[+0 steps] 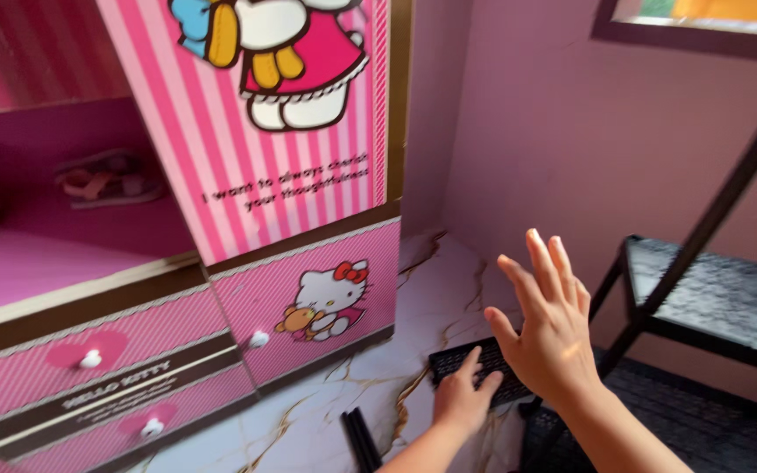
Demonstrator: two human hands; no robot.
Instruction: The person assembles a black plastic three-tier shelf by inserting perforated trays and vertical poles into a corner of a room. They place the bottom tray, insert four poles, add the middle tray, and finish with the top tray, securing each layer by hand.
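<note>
The left hand is reaching down from the bottom edge of the view, and its grip is closing over the near edge of a black slotted tray, thumb on top and fingers curled under or onto the rim; how firmly it is holding cannot be told. The tray is lying flat on the white marble-patterned floor, in the corner between the cabinet and the pink wall. The right hand is hovering just above the tray with its grip fully spread, fingers straight and apart, palm turned away, holding nothing. A narrow black bar is lying on the floor just left of the left forearm.

To the right, a black metal rack with a slanted post is standing against the wall, its dark speckled shelf bare.

Farther left, a pink striped cabinet is standing. Its lower drawers are carrying white knobs, pink heart shapes and a dark band with pale lettering; the small square door is showing a white cartoon cat with a red bow hugging a brown bear. Above, the tall open door is showing a larger cartoon figure in a pink dress over a line of dark script. Inside the open compartment, a pair of pink sandals is resting on the shelf.
</note>
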